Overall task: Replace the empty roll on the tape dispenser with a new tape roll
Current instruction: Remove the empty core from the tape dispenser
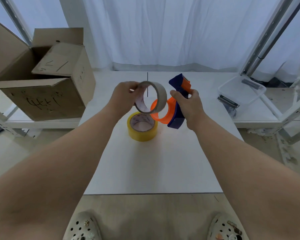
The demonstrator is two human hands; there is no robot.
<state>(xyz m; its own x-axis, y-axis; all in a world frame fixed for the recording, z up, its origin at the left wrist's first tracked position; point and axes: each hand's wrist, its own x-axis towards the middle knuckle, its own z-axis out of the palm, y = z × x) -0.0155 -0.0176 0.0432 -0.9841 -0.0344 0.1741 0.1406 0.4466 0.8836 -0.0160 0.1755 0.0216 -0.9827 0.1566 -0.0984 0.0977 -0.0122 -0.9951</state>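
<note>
The empty roll [161, 98], a bare cardboard ring, is pinched at its upper left edge by the left hand [123, 96], just left of the orange hub [170, 112] and, as far as can be judged, off it. The tape dispenser [176, 84], blue with orange parts, is gripped round its body by the right hand [189, 104], with the hub's open end turned toward the left of the frame.

The new tape roll [142, 134], yellow, lies flat on the desk [154, 161] at centre frame, directly below the empty roll, its axis upright. It is nearer the left hand, which is occupied. The hub's axis runs roughly level, so the roll would probably have to be tipped on edge before being slid on.

Printing is seen inside both rings but cannot be read. Black handwriting on the cardboard box [42, 101] at upper left is not legible.
</note>
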